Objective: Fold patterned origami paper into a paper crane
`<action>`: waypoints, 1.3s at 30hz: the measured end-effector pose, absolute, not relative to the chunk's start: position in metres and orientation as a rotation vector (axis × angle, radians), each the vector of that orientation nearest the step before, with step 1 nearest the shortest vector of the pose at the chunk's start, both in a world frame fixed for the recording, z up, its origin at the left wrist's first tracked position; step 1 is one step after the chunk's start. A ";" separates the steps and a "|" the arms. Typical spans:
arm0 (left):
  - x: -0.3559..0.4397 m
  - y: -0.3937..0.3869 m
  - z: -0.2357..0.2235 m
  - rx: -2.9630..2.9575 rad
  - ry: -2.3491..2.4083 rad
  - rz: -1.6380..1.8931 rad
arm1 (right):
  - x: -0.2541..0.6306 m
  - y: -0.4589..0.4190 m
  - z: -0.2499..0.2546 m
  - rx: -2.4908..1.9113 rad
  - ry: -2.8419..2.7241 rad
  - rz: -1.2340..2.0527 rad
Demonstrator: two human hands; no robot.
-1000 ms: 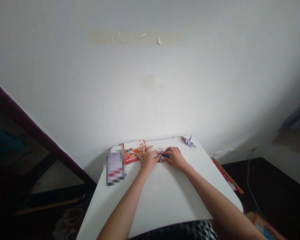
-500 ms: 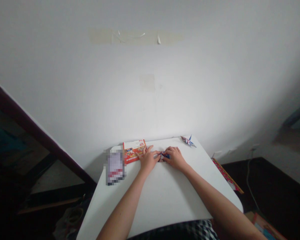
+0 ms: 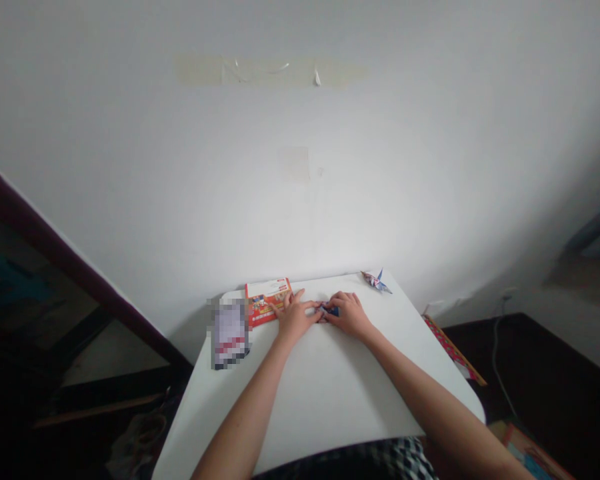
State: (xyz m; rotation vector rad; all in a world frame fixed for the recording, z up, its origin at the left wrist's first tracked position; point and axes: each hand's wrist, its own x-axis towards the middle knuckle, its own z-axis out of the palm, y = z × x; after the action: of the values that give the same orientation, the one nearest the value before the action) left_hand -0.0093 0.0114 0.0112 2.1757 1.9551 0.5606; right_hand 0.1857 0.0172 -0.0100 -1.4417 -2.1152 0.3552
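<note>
A small piece of folded patterned paper (image 3: 323, 312), blue and reddish, lies on the white table (image 3: 325, 400) between my hands. My left hand (image 3: 296, 319) has its thumb and index finger on the paper's left side, while its other fingers spread out over the edge of a red-and-white printed booklet (image 3: 267, 317). From the right, my right hand (image 3: 351, 313) grips the paper with bent fingers, which cover part of it. An origami crane (image 3: 377, 281) in similar printed paper sits at the table's back right.
Left of the booklet lies a pixelated, phone-shaped object (image 3: 231, 333). A pale wall (image 3: 300, 220) rises directly behind the table. A dark red frame edge (image 3: 80, 267) slants down at the left. On the right, a cable (image 3: 497, 360) hangs to the dark floor.
Less of the folded paper shows between my fingers than before, mainly at its near edge. Both hands stay in nearly the same place.
</note>
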 end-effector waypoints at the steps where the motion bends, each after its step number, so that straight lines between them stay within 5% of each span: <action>1: -0.010 0.012 0.011 2.175 1.954 0.553 | 0.186 0.017 -0.010 -1.443 -2.114 0.359; 39: -0.008 0.002 0.010 2.238 1.949 0.578 | 0.218 0.028 -0.007 -1.218 -2.398 0.599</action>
State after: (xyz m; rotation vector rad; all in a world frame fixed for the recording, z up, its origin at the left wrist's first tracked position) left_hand -0.0083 0.0024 0.0102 2.2376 1.9485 0.5784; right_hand 0.2178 0.0277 -0.0067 -1.2178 -2.3977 0.5991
